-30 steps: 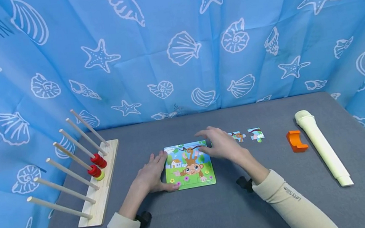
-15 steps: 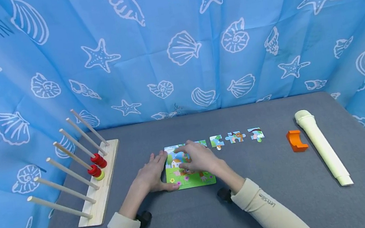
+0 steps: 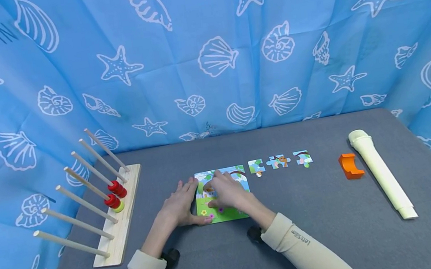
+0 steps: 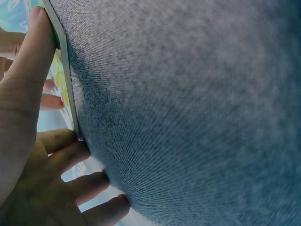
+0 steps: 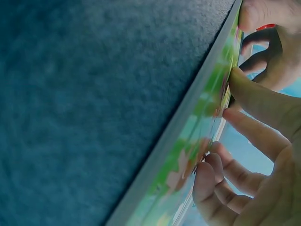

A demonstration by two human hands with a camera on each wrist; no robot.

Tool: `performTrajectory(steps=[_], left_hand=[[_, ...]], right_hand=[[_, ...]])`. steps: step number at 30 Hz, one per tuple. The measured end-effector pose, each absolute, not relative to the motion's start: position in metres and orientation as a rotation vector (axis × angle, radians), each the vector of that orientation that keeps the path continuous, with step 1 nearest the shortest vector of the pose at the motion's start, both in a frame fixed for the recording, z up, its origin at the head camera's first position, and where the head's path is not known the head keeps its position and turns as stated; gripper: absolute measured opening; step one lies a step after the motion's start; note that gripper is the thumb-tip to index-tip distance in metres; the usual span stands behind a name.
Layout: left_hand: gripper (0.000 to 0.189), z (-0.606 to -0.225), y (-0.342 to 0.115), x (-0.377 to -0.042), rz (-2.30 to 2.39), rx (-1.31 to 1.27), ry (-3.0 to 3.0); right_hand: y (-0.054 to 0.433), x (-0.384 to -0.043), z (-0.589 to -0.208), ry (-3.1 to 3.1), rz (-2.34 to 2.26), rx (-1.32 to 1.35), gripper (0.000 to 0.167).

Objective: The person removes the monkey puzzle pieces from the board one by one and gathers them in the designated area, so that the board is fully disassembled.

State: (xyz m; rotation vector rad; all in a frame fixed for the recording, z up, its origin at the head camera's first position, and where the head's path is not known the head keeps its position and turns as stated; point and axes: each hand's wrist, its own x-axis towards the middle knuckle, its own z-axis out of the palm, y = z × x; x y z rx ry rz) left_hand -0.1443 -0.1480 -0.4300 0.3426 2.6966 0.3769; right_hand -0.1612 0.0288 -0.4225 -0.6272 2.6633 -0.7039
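Observation:
In the head view my left hand (image 3: pixel 178 206) rests at the left side of a jigsaw puzzle board (image 3: pixel 230 216) with a green border. Its thumb lies on the board's front left corner, and its fingers are spread along the left edge, some touching the table. My right hand (image 3: pixel 227 190) is over the middle of the board and covers much of the picture. In the right wrist view, its thumb (image 5: pixel 256 96) and index finger touch the board's face, apart from each other; the other fingers are bent. No lifted piece shows between them.
Right of the board lie three loose jigsaw pieces (image 3: pixel 278 161) in a row. Farther right are an orange block (image 3: pixel 351 166) and a cream toy microphone (image 3: pixel 382 174). A wooden peg stand (image 3: pixel 119 229) with red and yellow rings stands left. A blue curtain (image 3: pixel 209 85) hangs behind the table.
My right hand has moved left from the leftmost loose piece onto the middle of the board, fingertips now down on it. That piece is uncovered. The left hand has stayed in place.

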Motion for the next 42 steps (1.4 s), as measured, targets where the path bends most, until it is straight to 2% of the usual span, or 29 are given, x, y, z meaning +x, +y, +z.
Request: performTrajectory(steps=[42], left_hand=[[0.122,-0.4313,-0.1479,-0.1455,0.394,0.345,2.698]], right_hand=[[0.0237,-0.1591,-0.4225,2.686,-0.726,-0.616,0.047]])
